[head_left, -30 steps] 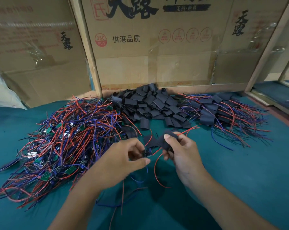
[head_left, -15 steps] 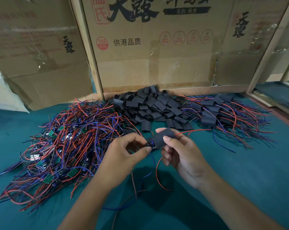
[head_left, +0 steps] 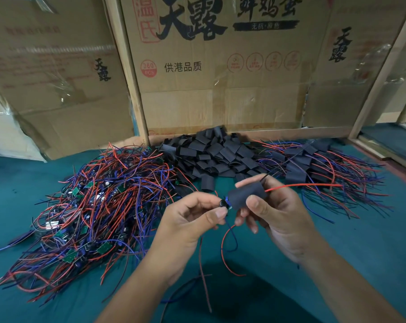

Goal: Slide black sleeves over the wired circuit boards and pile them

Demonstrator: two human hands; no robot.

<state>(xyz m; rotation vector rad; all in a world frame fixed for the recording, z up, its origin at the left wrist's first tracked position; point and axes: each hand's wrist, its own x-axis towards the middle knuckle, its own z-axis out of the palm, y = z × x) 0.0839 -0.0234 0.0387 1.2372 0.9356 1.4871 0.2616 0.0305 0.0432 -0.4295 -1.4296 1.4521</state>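
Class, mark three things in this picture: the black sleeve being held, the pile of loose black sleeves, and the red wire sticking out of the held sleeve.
held black sleeve (head_left: pixel 246 194), head view, middle of its flat side.
pile of loose black sleeves (head_left: pixel 217 152), head view, centre of heap.
red wire (head_left: pixel 302 185), head view, mid-length.

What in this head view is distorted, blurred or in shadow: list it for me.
Head view: wide-angle lens bows the wooden posts and cardboard boxes outward; far-left edge is soft, with glare on the plastic tape; both hands, left hand and right hand, and the black sleeve are sharp; a dark shadow lies on the green mat below the forearms.
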